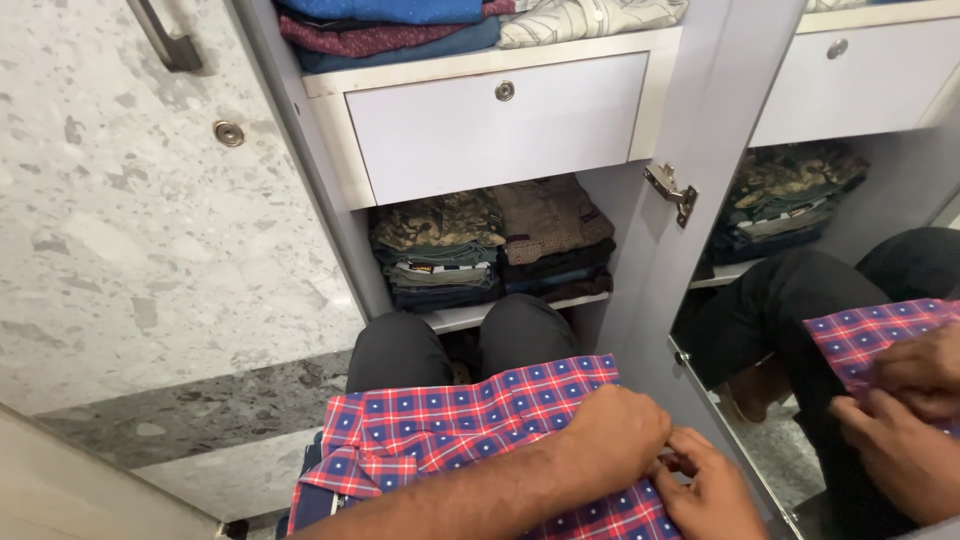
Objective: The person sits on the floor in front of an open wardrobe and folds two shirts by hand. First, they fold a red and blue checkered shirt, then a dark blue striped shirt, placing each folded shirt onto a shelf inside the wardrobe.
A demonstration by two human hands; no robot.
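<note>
A white drawer with a round metal knob is seen in an open wardrobe. Folded clothes are stacked on the shelf below it, and more folded shirts are laid above it. A mirror door is hung at the right by a metal hinge. A speckled stone floor is seen at the left.

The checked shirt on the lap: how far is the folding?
Done: folded clothes are stacked on the wardrobe shelf. In hand: the left hand and right hand meet at one edge of the red and blue checked shirt. Left: the shirt lies spread over the knees, collar flat, not yet a compact fold.
</note>
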